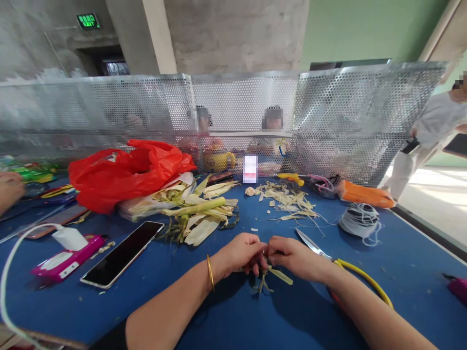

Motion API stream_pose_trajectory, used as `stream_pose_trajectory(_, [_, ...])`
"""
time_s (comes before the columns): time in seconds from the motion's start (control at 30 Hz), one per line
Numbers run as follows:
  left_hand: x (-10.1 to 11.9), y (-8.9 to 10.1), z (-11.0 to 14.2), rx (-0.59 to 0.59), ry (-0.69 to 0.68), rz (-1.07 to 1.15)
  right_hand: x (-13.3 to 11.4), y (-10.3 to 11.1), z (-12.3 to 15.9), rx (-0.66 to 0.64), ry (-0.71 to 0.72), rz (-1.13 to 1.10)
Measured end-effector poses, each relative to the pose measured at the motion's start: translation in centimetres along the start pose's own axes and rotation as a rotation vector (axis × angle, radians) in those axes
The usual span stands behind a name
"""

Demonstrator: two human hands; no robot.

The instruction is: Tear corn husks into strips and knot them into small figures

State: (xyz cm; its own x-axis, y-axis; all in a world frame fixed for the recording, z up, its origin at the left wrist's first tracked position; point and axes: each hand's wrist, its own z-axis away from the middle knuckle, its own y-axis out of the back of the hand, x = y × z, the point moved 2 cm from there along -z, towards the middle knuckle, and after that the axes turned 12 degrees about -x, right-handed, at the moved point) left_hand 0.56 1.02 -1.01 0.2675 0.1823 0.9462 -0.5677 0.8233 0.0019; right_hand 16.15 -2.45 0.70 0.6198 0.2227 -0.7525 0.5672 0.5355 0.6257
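Note:
My left hand point(243, 253), with a gold bangle at the wrist, is closed at the middle of the blue table. Against it, my right hand point(283, 253) is closed too, its fingertips meeting the left ones. Both grip a small bunch of dry corn husk strips point(279, 276), whose pale ends hang below the fingers. The part between the fingertips is hidden. Beside my right forearm lie scissors point(314, 245) with yellow handles, blades apart. A pile of corn husks point(204, 218) lies beyond my left hand, and husk scraps point(288, 199) are scattered beyond the right.
A red plastic bag point(127, 175) stands at the back left. Nearer are a black phone point(124, 253) and a magenta power strip point(67, 257) with a white plug. White string point(359, 221) and an orange packet point(365, 193) lie right. A perforated metal screen point(244, 97) closes the back; another person's hand point(10, 191) is far left.

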Motion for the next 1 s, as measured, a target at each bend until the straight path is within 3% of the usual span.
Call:
stream_pose_trajectory(0.17, [-0.4, 0.3, -0.2, 0.026, -0.001, 0.097, -0.2, 0.2, 0.3, 0.010, 0.014, 0.022])
stream_pose_trajectory(0.33, [-0.6, 0.4, -0.3, 0.022, 0.006, 0.063, -0.1, 0.3, 0.0, 0.142, -0.057, 0.073])
stream_pose_trajectory(0.47, [-0.8, 0.1, -0.4, 0.022, -0.034, -0.017, 0.2, -0.1, -0.5, 0.209, -0.125, -0.210])
stream_pose_trajectory(0.67, [-0.9, -0.1, -0.7, 0.050, -0.103, -0.022, 0.2, -0.1, -0.6, 0.245, -0.035, -0.593])
stream_pose_trajectory(0.8, [-0.7, 0.1, -0.6, 0.053, -0.082, 0.030, 1.5, 0.1, -0.9, 0.189, -0.132, -0.470])
stream_pose_trajectory(1.0, [-0.7, 0.3, -0.6, 0.050, -0.057, 0.079, 1.9, -0.4, -1.2, 0.125, -0.094, -0.388])
